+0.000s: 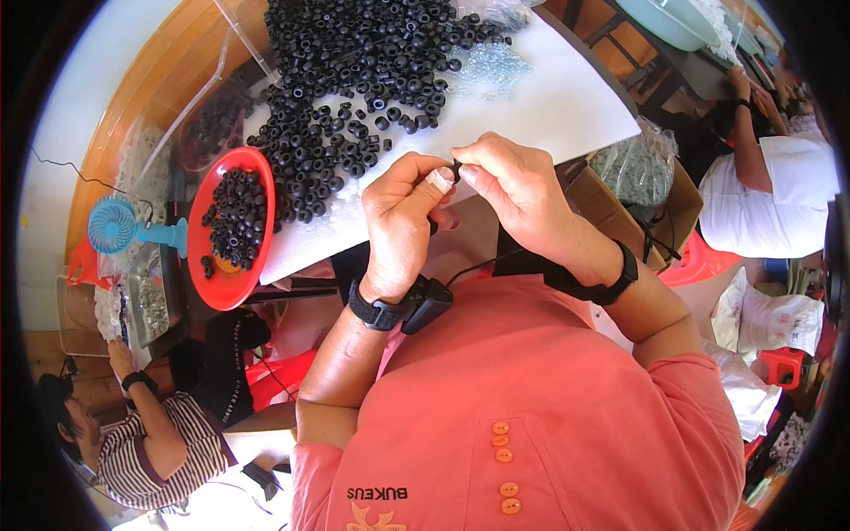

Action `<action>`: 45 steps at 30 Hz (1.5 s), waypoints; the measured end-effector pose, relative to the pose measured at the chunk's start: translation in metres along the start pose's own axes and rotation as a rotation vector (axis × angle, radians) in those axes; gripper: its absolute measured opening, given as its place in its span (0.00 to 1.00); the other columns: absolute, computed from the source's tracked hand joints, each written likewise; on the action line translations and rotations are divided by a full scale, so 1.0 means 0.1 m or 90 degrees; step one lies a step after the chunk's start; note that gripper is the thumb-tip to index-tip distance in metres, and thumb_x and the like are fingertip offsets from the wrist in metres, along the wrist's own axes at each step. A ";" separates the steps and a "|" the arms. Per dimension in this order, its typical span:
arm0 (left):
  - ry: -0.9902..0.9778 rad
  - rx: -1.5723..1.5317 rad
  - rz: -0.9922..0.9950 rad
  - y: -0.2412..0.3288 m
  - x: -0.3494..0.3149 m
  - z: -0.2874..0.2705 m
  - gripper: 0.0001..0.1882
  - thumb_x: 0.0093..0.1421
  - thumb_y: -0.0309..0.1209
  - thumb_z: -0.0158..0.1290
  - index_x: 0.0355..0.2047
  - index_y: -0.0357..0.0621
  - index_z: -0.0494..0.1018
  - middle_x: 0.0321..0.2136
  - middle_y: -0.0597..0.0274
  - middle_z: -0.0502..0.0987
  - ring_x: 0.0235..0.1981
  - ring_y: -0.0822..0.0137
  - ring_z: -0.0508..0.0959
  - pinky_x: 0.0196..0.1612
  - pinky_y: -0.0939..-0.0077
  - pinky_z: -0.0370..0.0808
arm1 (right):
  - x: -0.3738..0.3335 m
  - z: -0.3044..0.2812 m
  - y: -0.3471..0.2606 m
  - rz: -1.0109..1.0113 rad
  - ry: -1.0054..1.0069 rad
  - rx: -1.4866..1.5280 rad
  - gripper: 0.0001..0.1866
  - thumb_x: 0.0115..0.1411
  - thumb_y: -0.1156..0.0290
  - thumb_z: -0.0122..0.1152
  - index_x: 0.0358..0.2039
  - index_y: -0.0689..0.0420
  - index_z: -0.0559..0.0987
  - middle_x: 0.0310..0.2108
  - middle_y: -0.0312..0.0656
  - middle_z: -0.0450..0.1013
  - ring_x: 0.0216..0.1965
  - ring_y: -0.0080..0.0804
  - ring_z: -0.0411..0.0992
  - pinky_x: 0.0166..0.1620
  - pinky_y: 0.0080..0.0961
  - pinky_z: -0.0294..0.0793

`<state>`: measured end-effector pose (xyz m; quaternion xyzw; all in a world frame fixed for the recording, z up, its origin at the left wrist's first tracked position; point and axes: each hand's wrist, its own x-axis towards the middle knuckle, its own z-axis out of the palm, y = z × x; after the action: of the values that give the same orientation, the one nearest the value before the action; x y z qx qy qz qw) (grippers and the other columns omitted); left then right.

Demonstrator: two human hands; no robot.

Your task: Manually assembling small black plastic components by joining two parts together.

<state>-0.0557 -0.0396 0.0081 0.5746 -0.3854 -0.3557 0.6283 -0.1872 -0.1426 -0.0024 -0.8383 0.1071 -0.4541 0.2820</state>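
Observation:
My left hand (398, 217) and my right hand (518, 186) meet in front of my chest, just off the near edge of the white table (567, 106). Pinched between the fingertips of both is a small black part (456, 166), mostly hidden by the fingers. White tape wraps my left thumb. Beyond the hands spreads a big heap of small black hollow round parts (354, 53). To its right lie many tiny clear pieces (491, 69). A red plate (266, 177) at the table's left edge carries more of the black parts.
A blue handheld fan (112, 224) is left of the plate. Below the table's right edge stands a cardboard box (686, 199) with a clear bag (637, 168) in it. Co-workers sit at the lower left (159, 442) and right (761, 195). A teal basin (673, 22) is at the top right.

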 end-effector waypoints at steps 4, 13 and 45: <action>-0.006 0.008 0.012 -0.01 0.00 0.00 0.08 0.63 0.26 0.54 0.36 0.33 0.78 0.25 0.63 0.78 0.22 0.77 0.72 0.24 0.84 0.68 | 0.02 0.05 -0.01 0.062 -0.001 0.011 0.04 0.59 0.77 0.59 0.30 0.59 0.72 0.25 0.46 0.72 0.26 0.48 0.73 0.27 0.37 0.70; 0.030 -0.020 0.013 -0.04 -0.01 0.03 0.07 0.64 0.27 0.53 0.35 0.35 0.78 0.24 0.64 0.78 0.21 0.78 0.72 0.23 0.85 0.67 | -0.01 0.16 -0.10 0.138 0.071 -0.003 0.06 0.61 0.75 0.58 0.28 0.58 0.71 0.22 0.48 0.73 0.23 0.47 0.74 0.25 0.35 0.70; 0.030 -0.153 -0.018 0.01 0.05 -0.09 0.10 0.63 0.22 0.53 0.42 0.27 0.75 0.32 0.53 0.79 0.27 0.70 0.76 0.29 0.79 0.72 | 0.20 0.11 0.17 0.088 0.088 -0.105 0.05 0.55 0.78 0.62 0.28 0.58 0.72 0.24 0.42 0.73 0.27 0.40 0.74 0.29 0.33 0.71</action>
<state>-0.0456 -0.0403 0.0093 0.5087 -0.3169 -0.3950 0.6962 -0.1662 -0.1607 -0.0026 -0.8158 0.2211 -0.4802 0.2344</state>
